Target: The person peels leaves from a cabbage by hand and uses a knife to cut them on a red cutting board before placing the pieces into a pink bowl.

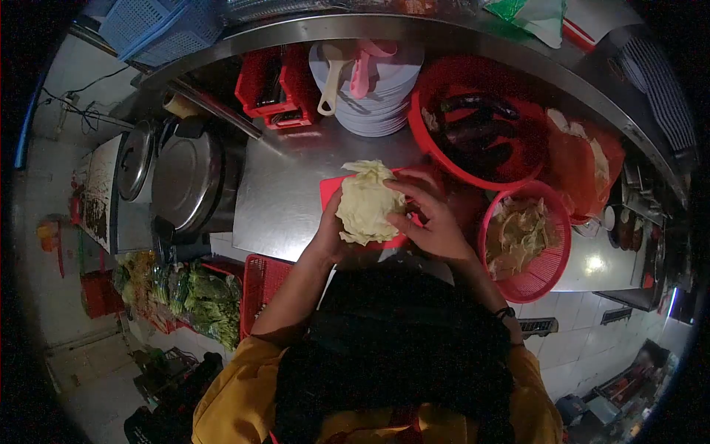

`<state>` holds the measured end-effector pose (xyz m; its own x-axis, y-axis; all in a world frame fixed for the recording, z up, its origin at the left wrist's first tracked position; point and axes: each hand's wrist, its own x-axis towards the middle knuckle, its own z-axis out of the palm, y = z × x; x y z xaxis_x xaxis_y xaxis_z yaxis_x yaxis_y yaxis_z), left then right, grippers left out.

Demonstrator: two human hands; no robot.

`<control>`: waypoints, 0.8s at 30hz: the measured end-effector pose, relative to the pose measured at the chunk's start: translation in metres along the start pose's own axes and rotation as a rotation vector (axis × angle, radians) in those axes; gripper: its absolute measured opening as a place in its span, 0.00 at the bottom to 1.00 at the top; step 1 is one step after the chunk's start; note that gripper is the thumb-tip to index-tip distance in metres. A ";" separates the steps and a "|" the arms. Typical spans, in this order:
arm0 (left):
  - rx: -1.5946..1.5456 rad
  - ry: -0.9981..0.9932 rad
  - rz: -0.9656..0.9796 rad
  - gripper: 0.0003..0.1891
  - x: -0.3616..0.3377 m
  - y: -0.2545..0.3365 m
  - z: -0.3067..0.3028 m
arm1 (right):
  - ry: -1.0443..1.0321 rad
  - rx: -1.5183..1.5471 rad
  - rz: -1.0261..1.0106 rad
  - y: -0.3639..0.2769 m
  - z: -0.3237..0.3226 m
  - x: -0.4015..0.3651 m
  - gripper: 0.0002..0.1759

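A pale, leafy cabbage (370, 203) is in front of me, over a red cutting board (330, 189) on the steel counter. My left hand (330, 231) grips the cabbage from its left side, with most of the fingers hidden behind it. On the right side, my right hand (431, 218) curls its thumb and fingers onto the outer leaves. Close to my right forearm stands a pink colander (564, 251) with loose, wilted-looking leaves (521, 231) inside.
Behind the colander sits a red basin (421, 122) of dark eggplants (481, 132). Stacked white plates (370, 122) bear a pink-handled and a cream-handled utensil. Left are red bins (277, 89), a large lidded pot (188, 181) and bagged greens (203, 296). A steel shelf (355, 28) overhangs the counter.
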<state>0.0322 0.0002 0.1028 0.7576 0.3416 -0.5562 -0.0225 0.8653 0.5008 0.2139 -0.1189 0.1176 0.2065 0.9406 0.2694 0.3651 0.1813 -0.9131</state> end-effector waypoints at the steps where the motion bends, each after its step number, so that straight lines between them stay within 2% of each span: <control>1: 0.005 -0.008 0.097 0.41 0.002 -0.003 0.006 | 0.000 0.000 0.000 0.001 0.000 -0.001 0.30; 2: 0.011 -0.016 0.194 0.41 0.003 -0.005 0.008 | 0.018 0.044 0.049 0.003 0.002 -0.003 0.30; 3: 0.012 -0.016 0.195 0.41 0.003 -0.007 0.003 | 0.037 0.087 0.097 0.005 0.003 -0.003 0.30; 5: -0.351 -0.337 0.132 0.41 0.001 -0.010 -0.005 | 0.004 0.031 0.038 0.011 0.000 -0.005 0.31; 6: -0.351 -0.337 0.132 0.41 -0.001 -0.014 -0.008 | -0.030 -0.023 -0.019 0.013 -0.001 -0.005 0.31; 9: 0.019 -0.246 0.326 0.46 -0.011 -0.013 0.010 | -0.033 -0.004 0.016 0.007 -0.003 -0.008 0.34; 12: -0.062 -0.322 0.335 0.50 -0.007 -0.012 0.014 | -0.102 -0.018 0.076 0.000 -0.008 -0.008 0.38; 18: -0.097 -0.343 0.421 0.44 0.003 -0.022 0.008 | -0.027 -0.127 0.104 -0.021 0.001 -0.005 0.46; 20: -0.164 -0.264 0.366 0.42 0.003 -0.024 0.013 | 0.028 -0.070 0.117 -0.022 0.006 -0.008 0.45; 22: -0.198 -0.269 0.363 0.41 0.005 -0.029 0.015 | 0.084 -0.013 0.129 -0.014 0.011 -0.014 0.44; 24: -0.234 -0.277 0.360 0.39 0.006 -0.032 0.019 | 0.095 -0.213 -0.066 0.001 0.014 -0.023 0.42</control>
<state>0.0503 -0.0324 0.0958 0.8189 0.5503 -0.1630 -0.4351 0.7804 0.4491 0.1968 -0.1359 0.1060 0.2571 0.8956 0.3630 0.5621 0.1670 -0.8100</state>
